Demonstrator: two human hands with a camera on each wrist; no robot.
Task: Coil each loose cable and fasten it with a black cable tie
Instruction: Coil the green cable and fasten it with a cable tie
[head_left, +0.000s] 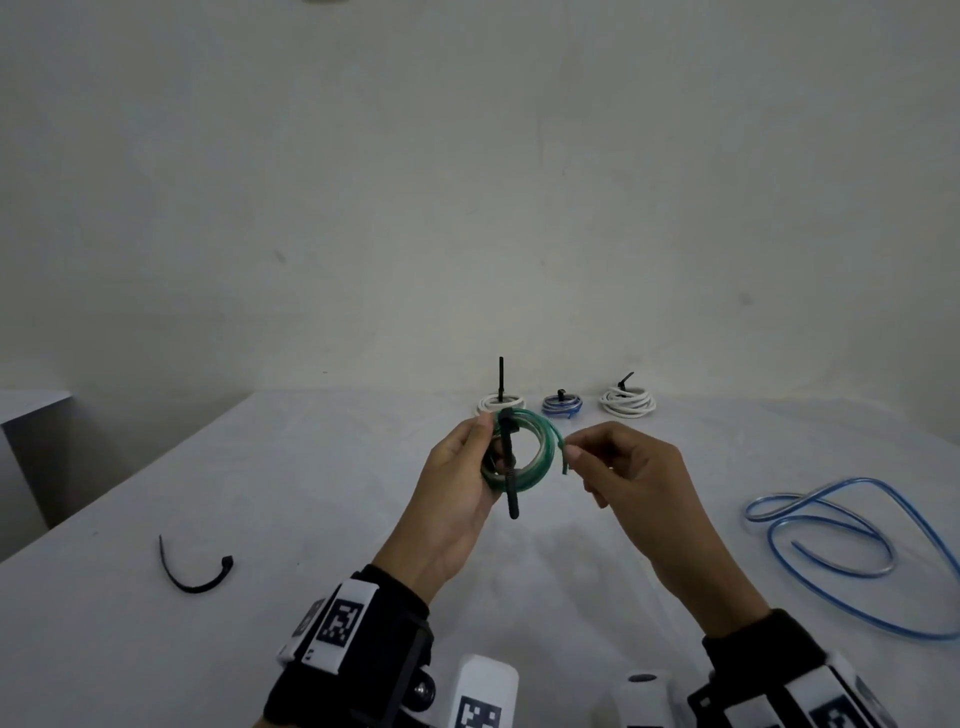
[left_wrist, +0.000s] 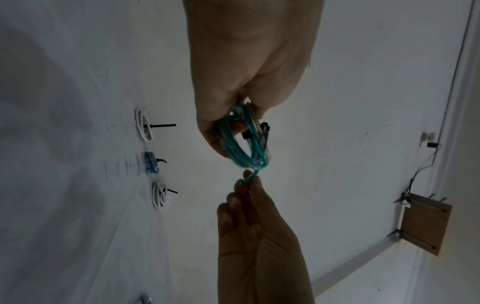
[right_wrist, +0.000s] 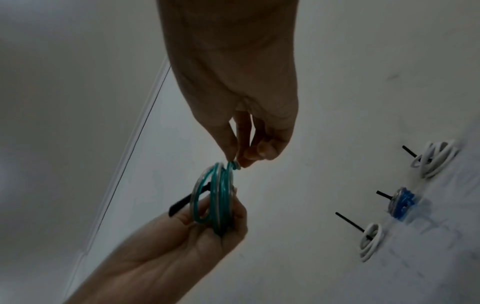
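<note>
The left hand (head_left: 457, 488) is curled round the near-left side of a coil of translucent green plastic-sheathed cable (head_left: 537, 451), holding the ring upright above the white cloth-covered table (head_left: 311, 519) with its open face toward the head camera. A black ribbed nylon cable tie (head_left: 510, 467) is looped round the bundle at the top left, its stiff tail hanging straight down across the ring's opening and past its lower edge. The right hand (head_left: 628, 478) pinches the cable's loose end (head_left: 564, 457) between thumb and fingertip, just right of the ring — so the free tail lies on the right hand's side, curving down and away from the coil, and that hand is the nearer one to tuck or trim it, as I judge. The cable looks glossy and springy. Farther off, along the table's back edge, sit three tied coils: a white one (head_left: 501, 402), a blue one (head_left: 562, 404), another white one (head_left: 627, 402). To the right sprawls a loose glossy blue cable (head_left: 831, 525) — still uncoiled; on the left lies a spare curved black tie (head_left: 195, 571).
</note>
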